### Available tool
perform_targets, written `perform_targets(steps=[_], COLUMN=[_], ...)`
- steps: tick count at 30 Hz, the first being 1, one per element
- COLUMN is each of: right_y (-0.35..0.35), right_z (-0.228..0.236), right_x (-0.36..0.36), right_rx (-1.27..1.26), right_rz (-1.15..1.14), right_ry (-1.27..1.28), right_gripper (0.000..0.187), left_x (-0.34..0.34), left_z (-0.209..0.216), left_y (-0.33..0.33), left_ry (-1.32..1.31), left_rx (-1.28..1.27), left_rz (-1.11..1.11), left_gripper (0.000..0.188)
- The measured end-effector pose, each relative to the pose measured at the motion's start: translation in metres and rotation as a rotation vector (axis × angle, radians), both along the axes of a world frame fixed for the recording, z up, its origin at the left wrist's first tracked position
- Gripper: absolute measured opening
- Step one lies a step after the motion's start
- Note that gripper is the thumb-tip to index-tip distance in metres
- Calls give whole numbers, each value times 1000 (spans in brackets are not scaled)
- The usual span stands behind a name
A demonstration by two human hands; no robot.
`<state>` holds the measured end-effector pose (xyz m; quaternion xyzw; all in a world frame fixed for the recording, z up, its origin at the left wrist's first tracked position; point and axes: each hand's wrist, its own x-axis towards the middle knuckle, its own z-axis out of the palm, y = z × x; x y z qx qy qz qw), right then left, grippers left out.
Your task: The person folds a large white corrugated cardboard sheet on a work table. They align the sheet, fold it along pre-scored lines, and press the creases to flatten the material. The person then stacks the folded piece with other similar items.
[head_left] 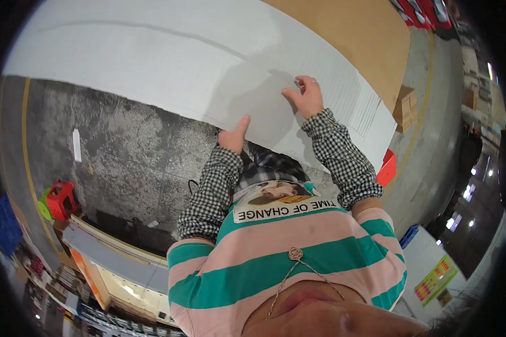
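Observation:
A large white board sheet (152, 67) spreads across the upper part of the view, its near edge close to my body. My left hand (233, 137) is at that near edge, thumb stretched up along it and the other fingers hidden beneath, pinching the edge. Farther in and to the right, my right hand (308, 98) is over the white surface, thumb and fingers apart, holding nothing. Whether its fingertips touch the sheet is hard to tell. Shadows of my head and arms fall on the board. Layered edges (368, 112) show at its right end.
A brown board (348, 33) lies beyond the white one. On the left floor stand a red stool (63, 199) and a grey-topped bench (118, 253). A cardboard box (406, 109) and a red object (387, 168) are at the right. A white strip (77, 145) lies on the floor.

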<state>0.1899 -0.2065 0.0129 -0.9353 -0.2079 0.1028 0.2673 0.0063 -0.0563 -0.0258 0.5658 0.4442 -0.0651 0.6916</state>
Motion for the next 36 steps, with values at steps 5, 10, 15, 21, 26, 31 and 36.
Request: perform_targets(steps=[5,10,15,21,26,31,36], right_y=[-104,-190,-171,-161,-165,-174,-221], right_z=[55,0,-34,-19,-29,-25,1], right_x=[-65,-189,-186,-170,-156,-153,-163], right_rx=[299,886,1613,1701,1647,1488,772], right_rz=[-288,-1131,-1243,-1224,-1258,-1175,-614], right_ry=[1036,1376,852,830,750,1015,1555], right_gripper=[41,56,46,47,47,53,62], left_x=[-20,4,22,17,25,31,17], left_z=[-12,10,16,-4,-4,3,-1], left_y=[59,121,127,140,134,127,133], left_ry=[-214,-345,-330,-381,-361,-298,-333], left_rx=[-455,-365,-328,-361,-331,-265,-409], left_rz=[487,621,575,598,605,634,752], left_gripper=[67,62,60,59,63,67,62])
